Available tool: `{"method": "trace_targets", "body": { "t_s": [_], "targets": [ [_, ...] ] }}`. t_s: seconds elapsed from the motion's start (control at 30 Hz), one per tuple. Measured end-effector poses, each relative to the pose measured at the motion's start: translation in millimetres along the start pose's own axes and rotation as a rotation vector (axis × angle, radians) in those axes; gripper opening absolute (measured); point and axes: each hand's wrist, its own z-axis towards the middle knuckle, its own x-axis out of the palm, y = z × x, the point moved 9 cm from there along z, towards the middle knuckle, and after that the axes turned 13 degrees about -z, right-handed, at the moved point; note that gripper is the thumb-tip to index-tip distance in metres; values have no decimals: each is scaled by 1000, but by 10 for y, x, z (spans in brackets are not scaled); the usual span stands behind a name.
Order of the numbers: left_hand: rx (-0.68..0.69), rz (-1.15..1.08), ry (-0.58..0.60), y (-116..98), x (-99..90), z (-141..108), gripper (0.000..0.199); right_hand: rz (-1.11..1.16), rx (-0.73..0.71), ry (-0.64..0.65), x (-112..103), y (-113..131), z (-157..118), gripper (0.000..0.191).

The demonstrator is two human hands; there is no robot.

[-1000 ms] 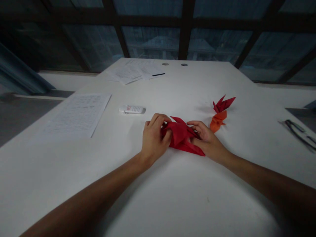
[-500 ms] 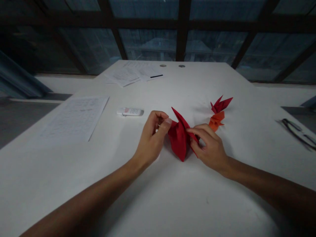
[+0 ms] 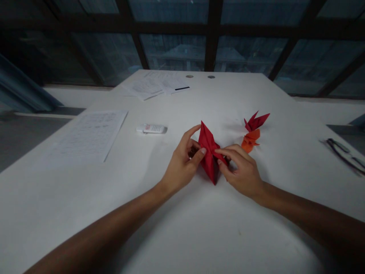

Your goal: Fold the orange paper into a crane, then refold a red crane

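"While the left hand (image 3: 182,161) steadies the red folded paper (image 3: 209,163), what does the right hand (image 3: 242,171) do?"

"It pinches the flap on the right side between thumb and forefinger."

"And how does the left one grip?"

"Its thumb presses the front face near the middle, the forefinger reaches along the upper left edge, and the other fingers bend in behind."

"So the paper sits between them?"

"Yes, above the middle of the white table (image 3: 182,228), one point up and away, another down toward the wearer. In this dim light I can't be sure the lower point touches the tabletop."

"What lies beyond the right hand?"

"An orange folded piece (image 3: 251,140), with a dark red folded piece (image 3: 256,122) just behind it. Well off to the right are glasses (image 3: 345,152)."

"And on the other side?"

"A white tube (image 3: 151,129) with printing lies beyond the left hand. Farther left is a sheet of writing (image 3: 88,135)."

"At the far end?"

"Loose papers (image 3: 148,86) overlapping, a thin dark strip (image 3: 181,88) at their right, and two small discs (image 3: 211,77). Past the table stands a dark-framed window (image 3: 173,49)."
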Motion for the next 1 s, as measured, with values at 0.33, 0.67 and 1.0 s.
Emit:
{"method": "trace_targets", "body": {
  "t_s": [0.33, 0.67, 1.0],
  "targets": [
    [192, 444, 68, -112, 34, -30, 18, -1, 47, -11, -52, 2, 44, 34],
    [-15, 278, 7, 68, -14, -6, 18, -57, 45, 8, 7, -43, 26, 29],
    [-114, -135, 100, 230, 44, 7, 45, -450, -111, -40, -20, 26, 56, 30]
  ]
}}
